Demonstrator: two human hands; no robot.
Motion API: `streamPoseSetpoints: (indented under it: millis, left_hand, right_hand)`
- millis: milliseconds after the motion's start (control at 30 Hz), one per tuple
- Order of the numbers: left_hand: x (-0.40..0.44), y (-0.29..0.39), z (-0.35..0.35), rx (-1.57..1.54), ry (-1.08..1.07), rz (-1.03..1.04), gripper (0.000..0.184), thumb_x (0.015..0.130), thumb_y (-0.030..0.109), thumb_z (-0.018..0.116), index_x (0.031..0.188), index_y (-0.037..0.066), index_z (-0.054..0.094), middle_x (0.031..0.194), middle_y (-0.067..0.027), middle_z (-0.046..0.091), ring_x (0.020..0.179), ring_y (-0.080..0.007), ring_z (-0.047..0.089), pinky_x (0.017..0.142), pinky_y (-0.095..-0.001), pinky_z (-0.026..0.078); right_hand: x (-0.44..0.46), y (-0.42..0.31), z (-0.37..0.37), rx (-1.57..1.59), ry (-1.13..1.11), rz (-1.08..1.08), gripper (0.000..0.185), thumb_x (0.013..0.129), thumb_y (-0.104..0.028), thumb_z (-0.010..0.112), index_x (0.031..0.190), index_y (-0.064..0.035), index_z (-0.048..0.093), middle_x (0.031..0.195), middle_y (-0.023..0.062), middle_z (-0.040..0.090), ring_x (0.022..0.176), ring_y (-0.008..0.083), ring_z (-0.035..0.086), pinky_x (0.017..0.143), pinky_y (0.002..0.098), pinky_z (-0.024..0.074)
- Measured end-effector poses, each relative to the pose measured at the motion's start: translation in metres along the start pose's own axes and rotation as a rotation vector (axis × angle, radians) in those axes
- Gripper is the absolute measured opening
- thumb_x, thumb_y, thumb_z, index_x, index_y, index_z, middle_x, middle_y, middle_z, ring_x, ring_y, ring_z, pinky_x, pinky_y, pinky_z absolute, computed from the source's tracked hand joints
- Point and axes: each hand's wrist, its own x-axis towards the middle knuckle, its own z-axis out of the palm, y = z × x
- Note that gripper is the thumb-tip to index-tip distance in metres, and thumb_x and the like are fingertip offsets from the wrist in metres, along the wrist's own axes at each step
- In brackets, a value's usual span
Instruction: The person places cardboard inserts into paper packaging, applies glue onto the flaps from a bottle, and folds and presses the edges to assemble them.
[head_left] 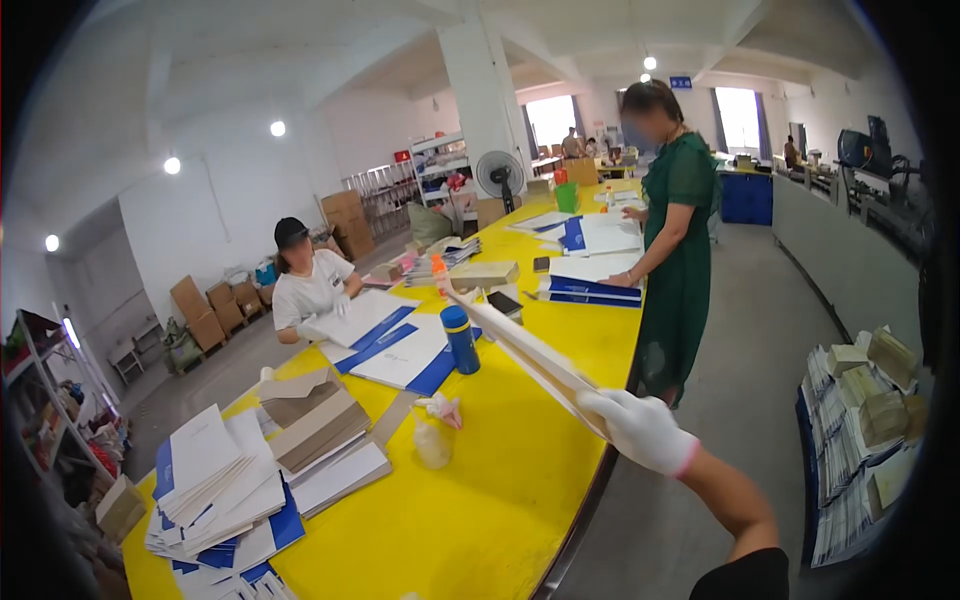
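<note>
My right hand [645, 432], in a white glove with a pink cuff, is closed around the near end of a flat white paper bag [530, 350]. The bag is seen nearly edge-on, tilted above the yellow table [500, 500], its far end reaching toward an orange-capped bottle [440, 268]. Beneath and left of it stand a blue bottle [460, 342] and a small translucent bottle [432, 443]. My left hand is out of view.
White-and-blue paper bags [215, 470] are piled at the left, beside grey-brown cardboard pieces [320, 430]. One co-worker [320, 280] handles sheets across the table; another [680, 220] stands at the right edge. Bundled stacks [860, 440] lie on the right. A phone [505, 303] rests mid-table.
</note>
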Motion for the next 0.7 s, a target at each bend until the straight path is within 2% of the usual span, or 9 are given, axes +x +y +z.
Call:
streamPoseSetpoints:
  millis: [167,233,267,300,333,400,433,600,700]
  left_hand:
    - [0.120,-0.090,-0.004,-0.453,0.242,-0.018,0.047,0.082,0.026,0.068,0.122,0.003,0.056,0.119,-0.0109,0.058,0.106,-0.0271,0.057,0.088,-0.0437,0.047]
    - [0.197,-0.106,-0.047,-0.527,0.379,-0.238,0.054,0.096,0.024,0.050,0.143,0.000,0.039,0.112,-0.0061,0.057,0.101,-0.0167,0.056,0.092,-0.0309,0.044]
    - [0.200,-0.022,-0.082,-1.019,0.627,-0.385,0.050,0.097,0.032,0.053,0.136,0.001,0.046,0.113,-0.0049,0.058,0.103,-0.0165,0.056,0.094,-0.0306,0.045]
    - [0.207,-0.040,-0.096,-1.268,0.491,-0.173,0.055,0.095,0.045,0.056,0.129,0.003,0.051,0.110,-0.0044,0.061,0.099,-0.0175,0.059,0.093,-0.0342,0.048]
    - [0.206,-0.042,-0.112,-1.268,0.483,-0.077,0.054,0.094,0.045,0.059,0.128,0.003,0.052,0.110,-0.0046,0.062,0.100,-0.0173,0.060,0.093,-0.0347,0.048]
    - [0.193,-0.040,-0.143,-1.163,0.538,0.005,0.048,0.095,0.037,0.063,0.127,0.003,0.054,0.111,-0.0048,0.063,0.100,-0.0153,0.061,0.089,-0.0311,0.050]
    - [0.186,-0.039,-0.153,-1.051,0.603,0.040,0.045,0.095,0.034,0.063,0.125,0.003,0.055,0.111,-0.0046,0.064,0.099,-0.0142,0.061,0.087,-0.0292,0.050]
    - [0.137,-0.043,-0.179,-0.807,0.839,-0.037,0.049,0.093,0.037,0.066,0.125,0.002,0.056,0.108,-0.0020,0.064,0.093,-0.0108,0.060,0.083,-0.0265,0.050]
    - [0.109,-0.053,-0.180,-0.688,0.825,-0.129,0.050,0.093,0.038,0.065,0.127,0.002,0.055,0.107,-0.0024,0.064,0.095,-0.0105,0.059,0.082,-0.0254,0.049]
  right_hand:
    - [-0.047,-0.027,-0.096,0.550,0.239,-0.114,0.023,0.072,0.005,0.070,0.092,-0.0052,0.066,0.088,0.0112,0.066,0.072,0.0271,0.065,0.060,0.0291,0.0508]
    - [-0.049,-0.033,-0.101,0.621,0.173,-0.097,0.022,0.072,0.005,0.070,0.091,-0.0039,0.066,0.087,0.0111,0.066,0.072,0.0272,0.065,0.061,0.0303,0.0507]
    - [-0.046,-0.036,-0.095,0.695,0.113,-0.079,0.020,0.071,0.004,0.070,0.090,-0.0027,0.066,0.087,0.0110,0.066,0.072,0.0274,0.065,0.062,0.0314,0.0506]
    - [-0.048,-0.031,-0.074,0.672,0.096,-0.080,0.021,0.072,-0.002,0.071,0.092,-0.0051,0.069,0.088,0.0095,0.068,0.071,0.0261,0.066,0.062,0.0343,0.0514]
    - [-0.045,-0.030,-0.067,0.713,0.082,-0.132,0.021,0.072,-0.002,0.071,0.092,-0.0051,0.069,0.088,0.0095,0.068,0.071,0.0261,0.066,0.062,0.0343,0.0514]
    - [-0.034,-0.035,-0.057,0.035,0.035,-0.295,0.021,0.071,-0.012,0.073,0.091,-0.0090,0.071,0.089,0.0082,0.070,0.067,0.0248,0.067,0.057,0.0339,0.0505]
    - [-0.026,-0.043,-0.050,-0.039,0.053,-0.256,0.024,0.070,-0.021,0.072,0.092,-0.0122,0.072,0.089,0.0079,0.070,0.065,0.0236,0.066,0.052,0.0335,0.0491]
    - [0.001,-0.062,-0.001,0.013,-0.142,-0.159,0.029,0.070,-0.025,0.072,0.095,-0.0098,0.071,0.091,0.0091,0.069,0.069,0.0260,0.066,0.057,0.0360,0.0509]
    - [0.023,-0.076,0.031,0.616,-0.313,-0.380,0.034,0.073,-0.019,0.073,0.105,-0.0076,0.068,0.102,0.0127,0.068,0.090,0.0325,0.065,0.077,0.0411,0.0521]
